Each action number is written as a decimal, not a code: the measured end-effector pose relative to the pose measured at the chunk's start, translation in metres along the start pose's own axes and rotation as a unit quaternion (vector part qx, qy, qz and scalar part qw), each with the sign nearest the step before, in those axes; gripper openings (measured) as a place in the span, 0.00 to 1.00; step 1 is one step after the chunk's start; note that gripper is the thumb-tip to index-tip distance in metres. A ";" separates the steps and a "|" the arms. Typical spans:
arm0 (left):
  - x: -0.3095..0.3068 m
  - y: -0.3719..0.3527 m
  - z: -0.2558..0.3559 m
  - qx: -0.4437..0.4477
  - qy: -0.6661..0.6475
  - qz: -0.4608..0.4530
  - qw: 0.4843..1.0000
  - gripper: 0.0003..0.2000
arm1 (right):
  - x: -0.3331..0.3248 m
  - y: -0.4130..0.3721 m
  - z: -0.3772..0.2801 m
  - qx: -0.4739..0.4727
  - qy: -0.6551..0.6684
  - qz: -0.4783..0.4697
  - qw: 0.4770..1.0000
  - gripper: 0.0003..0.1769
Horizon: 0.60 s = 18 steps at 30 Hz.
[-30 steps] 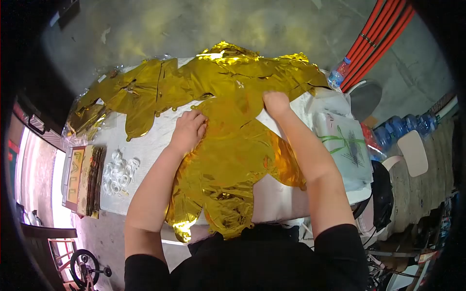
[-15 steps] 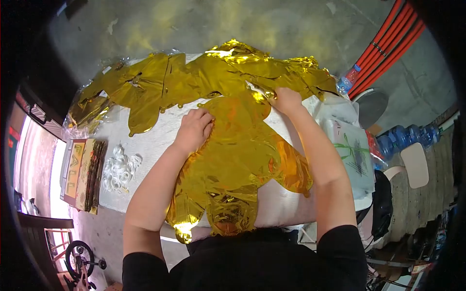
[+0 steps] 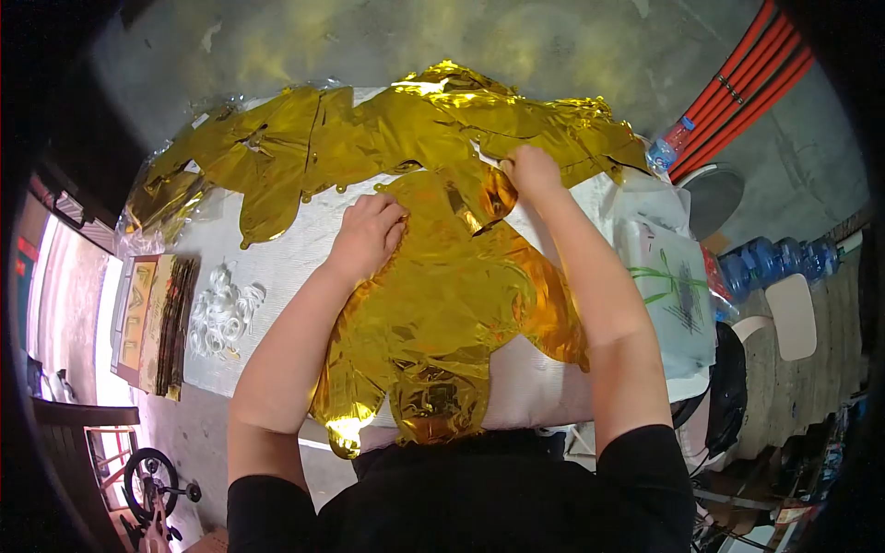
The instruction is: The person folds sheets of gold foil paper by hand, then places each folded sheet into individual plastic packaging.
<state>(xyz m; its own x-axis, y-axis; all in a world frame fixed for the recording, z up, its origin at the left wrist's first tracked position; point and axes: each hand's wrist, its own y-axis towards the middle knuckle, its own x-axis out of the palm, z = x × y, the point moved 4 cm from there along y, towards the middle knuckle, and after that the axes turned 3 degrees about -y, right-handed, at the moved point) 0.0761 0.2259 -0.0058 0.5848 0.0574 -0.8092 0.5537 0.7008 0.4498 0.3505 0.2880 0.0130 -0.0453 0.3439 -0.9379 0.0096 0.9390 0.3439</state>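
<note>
Pinching a folded upper edge of the gold foil piece point(image 3: 433, 295), the right hand point(image 3: 535, 175) is closed; the left hand point(image 3: 369, 235) rests on its left edge, whether gripping I cannot tell. The piece lies across the white table point(image 3: 277, 249). Clear plastic point(image 3: 138, 241) at left encloses more gold foil point(image 3: 180, 203); a green-strapped translucent pack point(image 3: 664, 253) at right has unclear contents.

Bright light point(image 3: 103, 309) glares left, grey floor point(image 3: 323, 41) spreads beyond, white chair point(image 3: 791, 318) at right.
</note>
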 end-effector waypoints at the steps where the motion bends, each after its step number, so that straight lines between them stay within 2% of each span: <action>1: 0.001 0.001 0.000 0.003 -0.001 0.003 1.000 0.09 | -0.002 0.001 0.003 -0.002 0.013 0.004 1.000 0.13; 2: 0.002 0.001 0.000 0.003 -0.002 0.004 1.000 0.09 | -0.005 0.003 0.006 -0.002 0.011 0.003 1.000 0.13; 4: 0.001 0.001 0.000 0.005 -0.006 -0.002 1.000 0.11 | -0.008 0.006 0.010 0.098 0.119 -0.152 0.976 0.12; 8: -0.001 0.001 0.002 0.003 -0.006 -0.004 1.000 0.11 | -0.001 0.017 0.020 0.034 0.110 -0.132 0.985 0.11; 10: -0.001 0.001 0.002 0.000 -0.010 -0.012 1.000 0.11 | 0.002 0.022 0.029 0.070 0.160 -0.075 0.982 0.08; 14: 0.000 0.000 0.000 -0.006 -0.004 0.006 1.000 0.08 | 0.005 0.023 0.040 0.102 0.203 -0.038 0.973 0.09; 16: 0.001 0.000 0.000 0.001 -0.001 0.010 1.000 0.08 | 0.002 0.017 0.044 0.188 0.324 -0.068 0.925 0.11; 17: 0.001 0.000 0.000 0.000 -0.002 0.011 1.000 0.08 | 0.003 0.019 0.049 0.187 0.324 -0.068 0.925 0.11; 18: 0.001 0.000 0.000 0.002 -0.002 0.012 1.000 0.08 | 0.015 0.021 0.057 0.204 0.421 -0.148 0.871 0.12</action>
<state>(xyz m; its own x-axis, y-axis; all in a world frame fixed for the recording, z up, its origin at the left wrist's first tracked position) 0.0766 0.2262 -0.0068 0.5996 0.0715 -0.7971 0.5426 0.6958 0.4706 0.4066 0.3135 0.0032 -0.8213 0.1211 -0.5575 0.2195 0.9691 -0.1129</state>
